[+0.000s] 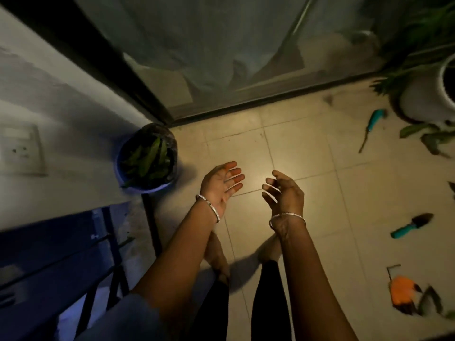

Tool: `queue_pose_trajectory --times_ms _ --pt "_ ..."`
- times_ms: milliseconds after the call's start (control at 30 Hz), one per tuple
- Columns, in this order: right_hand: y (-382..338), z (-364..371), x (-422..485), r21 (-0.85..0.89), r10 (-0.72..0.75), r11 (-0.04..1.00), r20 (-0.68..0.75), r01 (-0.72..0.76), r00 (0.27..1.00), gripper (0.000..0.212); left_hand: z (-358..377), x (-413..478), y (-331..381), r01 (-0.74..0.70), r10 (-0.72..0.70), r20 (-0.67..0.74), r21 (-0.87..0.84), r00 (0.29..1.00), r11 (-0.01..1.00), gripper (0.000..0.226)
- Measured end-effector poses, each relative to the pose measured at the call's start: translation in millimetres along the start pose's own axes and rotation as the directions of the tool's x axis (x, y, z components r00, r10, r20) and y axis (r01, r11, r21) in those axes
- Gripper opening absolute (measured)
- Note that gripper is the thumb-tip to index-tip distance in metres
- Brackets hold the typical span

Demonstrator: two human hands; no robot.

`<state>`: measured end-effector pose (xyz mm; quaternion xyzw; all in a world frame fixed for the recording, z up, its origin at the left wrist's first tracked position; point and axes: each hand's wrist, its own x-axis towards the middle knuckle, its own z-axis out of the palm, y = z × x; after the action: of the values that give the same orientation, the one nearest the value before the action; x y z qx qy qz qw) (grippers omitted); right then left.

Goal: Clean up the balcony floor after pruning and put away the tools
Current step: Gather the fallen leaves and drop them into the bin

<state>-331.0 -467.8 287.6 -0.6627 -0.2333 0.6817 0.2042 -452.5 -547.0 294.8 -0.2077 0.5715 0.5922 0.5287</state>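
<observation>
Dimly lit, a beige tiled balcony floor [307, 148] is seen from above, bounded by a glass sliding door [209, 45] at the top and a pale wall [61, 107] with a socket plate [21, 150] at the left. Both hands are held out over the tiles and nothing is gripped: the left hand [221, 185] is turned palm up with fingers straight and slightly spread, and the right hand [283, 193] is shown with fingers loosely curled. A blue-rimmed bin [145, 190] (lined with clear plastic) is set against the wall, with cut leaves [150, 158] inside. Tools are left on the floor at the right, well apart from the hands: a teal-handled weeder [374, 119] near a white pot [423, 94], a teal-handled trowel [411, 225], and an orange glove [402, 291]. Loose leaves [428, 139] are scattered by the pot.
</observation>
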Motion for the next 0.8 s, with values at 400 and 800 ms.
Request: queue_pose_trajectory --times_ms 400,800 --pt "-100.0 -218.3 43.6 0.325 0.012 0.942 -0.298 0.09 0.954 0.028 230.3 -24.0 -125.5 0.086 -0.184 0.176 0.455 0.967 0.887 0.029" --pt "-174.5 -429.8 70.9 0.539 0.15 0.823 -0.51 0.179 0.847 0.022 441.5 -49.8 -259.9 0.093 -0.34 0.257 0.659 0.905 0.746 0.026"
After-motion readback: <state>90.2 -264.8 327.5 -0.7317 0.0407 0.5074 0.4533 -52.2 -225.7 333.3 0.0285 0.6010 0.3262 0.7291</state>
